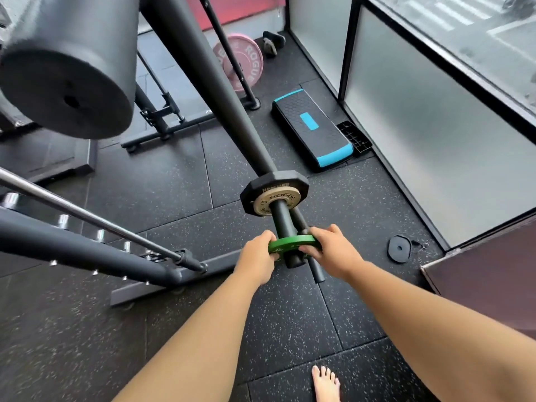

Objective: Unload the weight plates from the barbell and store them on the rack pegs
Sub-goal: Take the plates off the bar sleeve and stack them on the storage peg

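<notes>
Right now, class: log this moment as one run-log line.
step: unloading | left hand + right hand: gripping green plate near sleeve end | still loaded: tan plate, black plate

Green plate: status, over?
Left hand and right hand gripping green plate near sleeve end. Two plates remain. Nothing blocking.

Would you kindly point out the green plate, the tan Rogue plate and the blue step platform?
green plate [293,243], head view, on its green top face between the hands.
tan Rogue plate [285,197], head view, on its lettered face.
blue step platform [310,123], head view, on its black top.
</notes>
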